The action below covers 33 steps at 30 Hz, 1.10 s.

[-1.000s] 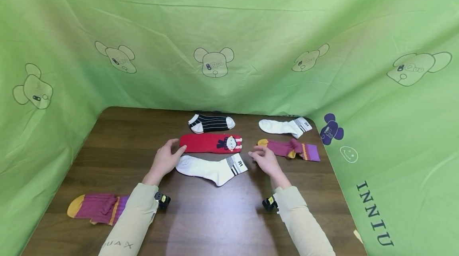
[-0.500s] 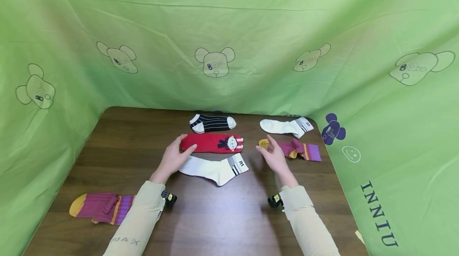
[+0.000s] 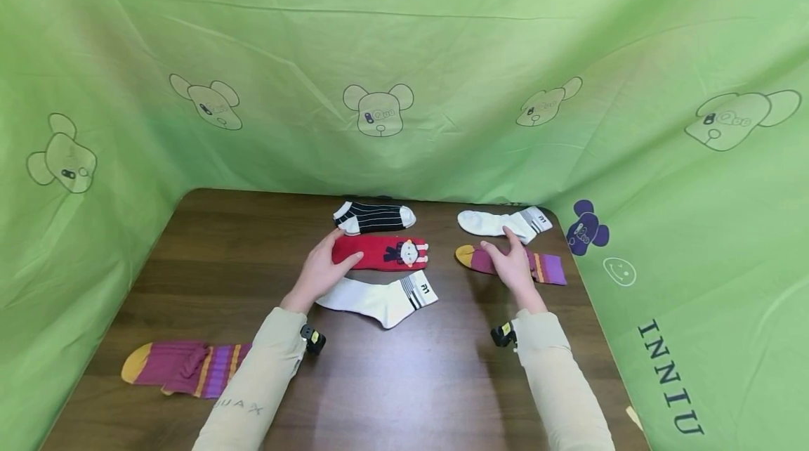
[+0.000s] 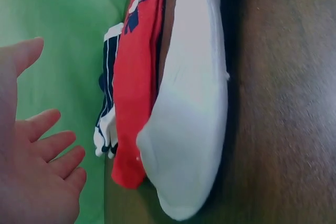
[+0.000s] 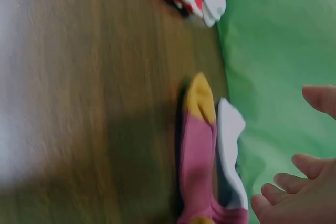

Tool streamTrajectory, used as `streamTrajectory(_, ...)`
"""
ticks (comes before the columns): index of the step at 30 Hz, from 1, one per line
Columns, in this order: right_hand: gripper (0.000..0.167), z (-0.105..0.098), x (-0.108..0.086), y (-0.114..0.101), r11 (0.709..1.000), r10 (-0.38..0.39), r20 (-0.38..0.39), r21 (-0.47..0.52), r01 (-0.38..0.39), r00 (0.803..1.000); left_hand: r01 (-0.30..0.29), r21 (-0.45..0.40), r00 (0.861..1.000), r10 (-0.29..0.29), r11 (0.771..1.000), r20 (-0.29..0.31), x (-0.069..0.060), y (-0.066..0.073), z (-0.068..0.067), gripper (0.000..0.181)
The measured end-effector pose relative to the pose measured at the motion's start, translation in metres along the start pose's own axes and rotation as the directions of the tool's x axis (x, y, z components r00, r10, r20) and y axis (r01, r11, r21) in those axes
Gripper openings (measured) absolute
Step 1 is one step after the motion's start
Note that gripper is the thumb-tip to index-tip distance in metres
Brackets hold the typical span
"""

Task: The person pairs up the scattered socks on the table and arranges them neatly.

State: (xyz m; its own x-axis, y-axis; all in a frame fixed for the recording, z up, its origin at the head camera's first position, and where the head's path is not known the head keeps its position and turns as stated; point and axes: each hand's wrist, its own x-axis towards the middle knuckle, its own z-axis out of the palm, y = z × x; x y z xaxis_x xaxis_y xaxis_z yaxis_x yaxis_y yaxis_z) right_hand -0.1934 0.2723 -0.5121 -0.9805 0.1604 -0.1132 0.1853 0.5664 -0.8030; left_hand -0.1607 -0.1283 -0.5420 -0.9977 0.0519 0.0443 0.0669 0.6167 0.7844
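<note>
My left hand (image 3: pixel 320 270) hovers over the left end of a red sock (image 3: pixel 369 253) with a cartoon figure on it. Its fingers and thumb are spread and hold nothing. Just nearer lies a white sock (image 3: pixel 373 298) with striped cuff; its toe is partly covered by this hand. To the right, my right hand (image 3: pixel 516 272) is above a maroon sock (image 3: pixel 483 260) with yellow toe and purple cuff, hiding its middle. That hand's thumb and fingers are apart, with nothing between them in the right wrist view. A second white sock (image 3: pixel 487 223) lies just behind it.
A black striped ankle sock (image 3: pixel 379 218) lies behind the red one. Another maroon sock (image 3: pixel 170 365) is at the front left, partly behind the left sleeve (image 3: pixel 253 388). Green cloth (image 3: pixel 379 36) walls the brown table (image 3: pixel 208 261) at the back and sides.
Both hands have moved to the right and a little away from me. The right hand has gone from beside the maroon sock's toe to over its middle. The socks stay in place.
</note>
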Motion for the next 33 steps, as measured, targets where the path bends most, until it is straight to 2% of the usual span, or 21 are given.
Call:
streamTrajectory(4, 0.083, -0.007, 0.011, 0.005, 1.000, 0.011, -0.015, 0.013, -0.011, 1.000, -0.016, 0.001, 1.000, 0.016, 1.000, 0.014, 0.005, 0.003, 0.004, 0.076)
streamTrajectory(8, 0.083, -0.010, 0.019, 0.008, 1.000, 0.023, -0.017, 0.018, -0.022, 1.000, -0.008, 0.003, 0.999, 0.007, 1.000, 0.031, 0.007, 0.008, 0.008, 0.076)
streamTrajectory(13, 0.083, -0.013, 0.029, 0.012, 0.999, 0.034, -0.024, -0.042, -0.035, 0.999, 0.001, 0.008, 0.998, -0.002, 1.000, 0.057, 0.009, 0.014, 0.013, 0.076)
streamTrajectory(18, 0.080, -0.018, 0.043, 0.015, 0.994, 0.021, -0.048, -0.106, -0.026, 0.999, -0.027, 0.022, 0.998, 0.026, 0.999, 0.059, 0.013, 0.018, 0.019, 0.075)
streamTrajectory(21, 0.079, -0.022, 0.050, 0.015, 0.992, 0.012, -0.037, -0.127, -0.016, 0.999, -0.043, 0.032, 0.997, 0.041, 0.999, 0.061, 0.015, 0.020, 0.022, 0.074)
streamTrajectory(27, 0.081, -0.024, 0.058, 0.018, 0.972, 0.036, 0.079, -0.233, -0.017, 0.996, -0.041, 0.033, 0.996, 0.039, 0.999, 0.075, 0.017, 0.027, 0.026, 0.074)
streamTrajectory(30, 0.080, -0.020, 0.059, 0.021, 0.960, 0.045, 0.150, -0.281, -0.001, 0.988, -0.032, 0.038, 0.996, 0.029, 0.999, 0.083, 0.018, 0.031, 0.027, 0.074)
streamTrajectory(33, 0.078, -0.015, 0.060, 0.022, 0.948, 0.029, 0.191, -0.316, 0.034, 0.981, -0.037, 0.042, 0.995, 0.033, 0.998, 0.090, 0.021, 0.035, 0.028, 0.074)
